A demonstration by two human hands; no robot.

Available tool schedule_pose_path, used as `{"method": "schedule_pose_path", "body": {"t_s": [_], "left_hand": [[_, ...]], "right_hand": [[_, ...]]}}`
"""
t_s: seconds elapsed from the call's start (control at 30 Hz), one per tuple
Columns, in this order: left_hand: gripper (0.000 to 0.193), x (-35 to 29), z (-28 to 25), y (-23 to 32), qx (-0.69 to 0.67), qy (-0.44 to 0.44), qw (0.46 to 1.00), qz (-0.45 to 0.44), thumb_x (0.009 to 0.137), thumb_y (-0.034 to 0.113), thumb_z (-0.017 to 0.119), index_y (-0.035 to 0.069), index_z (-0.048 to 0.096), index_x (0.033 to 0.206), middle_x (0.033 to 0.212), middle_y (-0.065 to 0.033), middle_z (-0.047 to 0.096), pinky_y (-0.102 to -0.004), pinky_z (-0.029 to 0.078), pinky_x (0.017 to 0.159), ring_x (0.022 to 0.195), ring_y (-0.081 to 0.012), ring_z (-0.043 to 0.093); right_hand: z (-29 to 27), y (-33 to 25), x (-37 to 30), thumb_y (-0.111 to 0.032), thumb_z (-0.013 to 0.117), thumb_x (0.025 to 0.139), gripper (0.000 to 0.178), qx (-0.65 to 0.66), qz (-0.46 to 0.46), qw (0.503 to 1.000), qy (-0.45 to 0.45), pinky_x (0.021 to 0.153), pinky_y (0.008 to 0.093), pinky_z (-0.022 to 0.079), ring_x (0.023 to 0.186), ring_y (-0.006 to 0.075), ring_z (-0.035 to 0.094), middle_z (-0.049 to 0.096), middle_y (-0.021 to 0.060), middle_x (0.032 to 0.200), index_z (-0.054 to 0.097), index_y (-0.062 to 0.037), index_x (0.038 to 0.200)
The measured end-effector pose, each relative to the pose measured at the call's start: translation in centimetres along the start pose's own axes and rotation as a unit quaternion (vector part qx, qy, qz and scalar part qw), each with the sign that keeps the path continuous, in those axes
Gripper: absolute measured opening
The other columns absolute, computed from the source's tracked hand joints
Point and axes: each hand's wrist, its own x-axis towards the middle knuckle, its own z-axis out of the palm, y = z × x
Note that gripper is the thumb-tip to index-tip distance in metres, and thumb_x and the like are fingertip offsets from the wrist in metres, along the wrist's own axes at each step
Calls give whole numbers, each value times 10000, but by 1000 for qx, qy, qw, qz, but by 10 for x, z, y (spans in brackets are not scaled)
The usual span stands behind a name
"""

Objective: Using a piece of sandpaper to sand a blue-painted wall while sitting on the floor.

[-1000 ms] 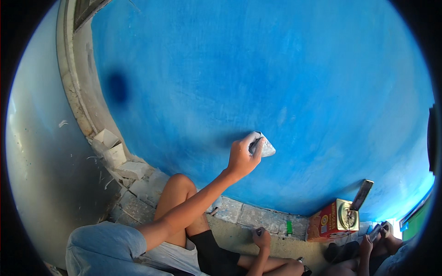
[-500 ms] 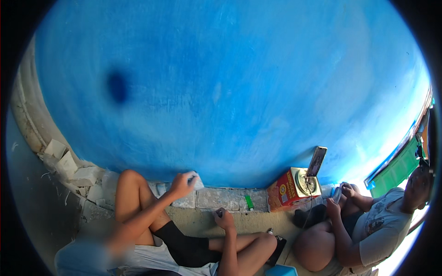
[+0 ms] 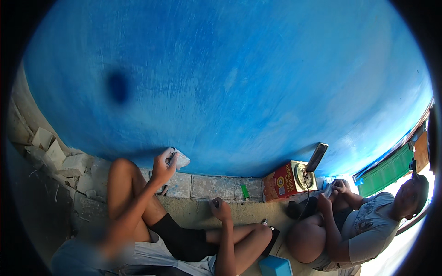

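My left hand (image 3: 164, 167) is raised by the lower part of the blue wall (image 3: 221, 92), fingers closed around a pale grey-white flat piece (image 3: 182, 160). Its pointed end sticks out to the right. What it is made of is unclear, and I cannot tell whether it touches the wall. Above my right thigh, my right hand (image 3: 222, 211) is curled into a fist. A small dark object (image 3: 215, 202) shows at its thumb side, too small to name.
Grey blocks (image 3: 212, 187) line the wall's foot, with a green item (image 3: 245, 191) on them. A red tin (image 3: 285, 181) carries a phone (image 3: 316, 157) to the right. Beyond it sits another person (image 3: 368, 230). Broken white blocks (image 3: 55, 154) lie left; a blue container (image 3: 275, 266) stands near.
My left hand has moved left and up with the pale piece, now turned more toward the right. My right hand stays closed over the thigh. The whole view has shifted slightly.
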Motion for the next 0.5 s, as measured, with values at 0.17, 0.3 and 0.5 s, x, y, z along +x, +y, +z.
{"method": "schedule_pose_path", "body": {"t_s": [0.17,0.3,0.5], "left_hand": [[212,1,-4,-3,65,-1,998,3,1002,102,609,-32,557,846,680,-101,607,-300,458,517,603,-103,605],[190,2,-5,0,41,20,999,13,987,109,622,-20,572,857,675,-142,590,-342,453,529,592,-202,647],[143,3,-5,9,182,-9,982,41,960,111,637,-8,603,890,708,-179,619,-356,441,546,578,-328,603]], "right_hand": [[0,1,1,-377,691,923,327,-2,-13,1000,13,665,420,533,731,334,703,725,158,814,694,-52,959],[0,1,2,-389,690,925,344,-10,15,1000,-13,665,420,532,730,328,705,727,153,813,693,-47,963],[-1,1,1,-380,687,928,336,-5,9,1000,-13,656,418,526,716,332,697,718,151,789,691,-45,959]]}}
